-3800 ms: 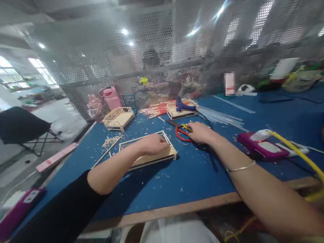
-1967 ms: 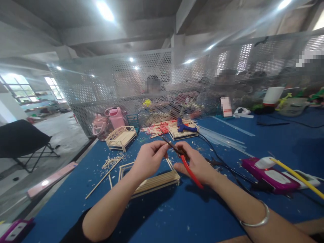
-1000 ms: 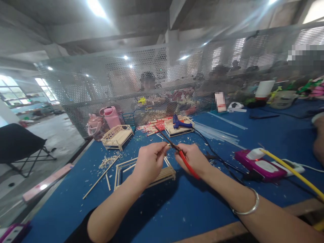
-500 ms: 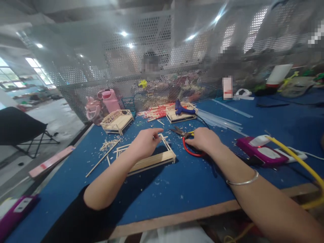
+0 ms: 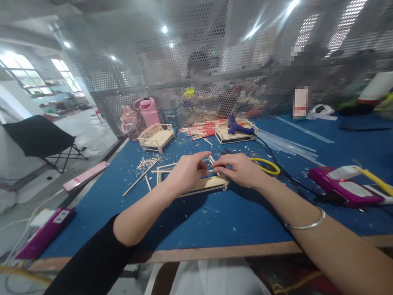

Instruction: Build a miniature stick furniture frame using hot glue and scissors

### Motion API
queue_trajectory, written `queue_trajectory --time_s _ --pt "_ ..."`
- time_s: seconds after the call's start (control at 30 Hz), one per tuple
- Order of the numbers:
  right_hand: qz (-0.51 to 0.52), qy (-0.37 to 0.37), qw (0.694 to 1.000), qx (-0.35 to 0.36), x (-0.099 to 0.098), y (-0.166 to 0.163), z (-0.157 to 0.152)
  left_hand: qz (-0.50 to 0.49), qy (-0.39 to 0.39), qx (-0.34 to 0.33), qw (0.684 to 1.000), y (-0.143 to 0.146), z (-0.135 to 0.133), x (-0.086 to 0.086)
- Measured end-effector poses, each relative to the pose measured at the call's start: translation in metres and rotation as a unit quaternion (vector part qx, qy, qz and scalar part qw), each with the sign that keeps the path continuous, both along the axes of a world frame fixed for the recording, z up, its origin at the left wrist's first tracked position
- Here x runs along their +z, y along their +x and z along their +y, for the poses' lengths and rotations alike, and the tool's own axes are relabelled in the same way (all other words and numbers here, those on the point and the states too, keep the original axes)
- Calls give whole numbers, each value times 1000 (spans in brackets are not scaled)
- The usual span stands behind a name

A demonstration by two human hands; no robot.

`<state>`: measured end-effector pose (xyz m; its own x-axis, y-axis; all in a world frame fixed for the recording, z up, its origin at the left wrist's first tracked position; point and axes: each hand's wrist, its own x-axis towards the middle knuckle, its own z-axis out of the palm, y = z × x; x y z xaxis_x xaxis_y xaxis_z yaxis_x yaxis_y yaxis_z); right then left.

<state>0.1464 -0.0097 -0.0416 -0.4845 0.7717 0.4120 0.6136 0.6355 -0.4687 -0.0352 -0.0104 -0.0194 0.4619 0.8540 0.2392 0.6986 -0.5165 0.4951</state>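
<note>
Across a blue worktop, the left hand and right hand meet, fingers curled, any grip unclear, over a seemingly part-built stick frame, far side unslatted; two fuller-looking benches stand behind.

A blue tabletop with a grey, see-through screen full of small holes beyond its far edge. Left of the tabletop, a black chair on a pale floor; farther off that side, two bright windows. White lights glare above the tabletop.
</note>
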Motion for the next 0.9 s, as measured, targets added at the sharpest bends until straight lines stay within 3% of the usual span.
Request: queue_trajectory --time_s 0.2,0.27,0.33,0.43,0.6,0.73,0.9 --pt "17 4 1000 21 -5 -2 4 -40 52 37 997 -17 -13 8" --pt "25 1 1000 5 -9 3 8 -115 80 128 982 -38 -14 14" --pt "28 -9 999 -11 -13 8 11 -222 50 258 939 -65 -14 16" --pt "20 -25 999 -22 -17 12 13 -249 -52 321 912 -100 -15 5" --pt "-1 -54 999 -7 -19 10 12 -295 -249 301 872 -111 -26 -18" --pt "3 -74 997 -16 -19 8 11 -345 -305 275 844 -105 -32 -19" --pt "-4 -90 996 -19 -18 6 8 -368 -336 243 832 -106 -34 -18"
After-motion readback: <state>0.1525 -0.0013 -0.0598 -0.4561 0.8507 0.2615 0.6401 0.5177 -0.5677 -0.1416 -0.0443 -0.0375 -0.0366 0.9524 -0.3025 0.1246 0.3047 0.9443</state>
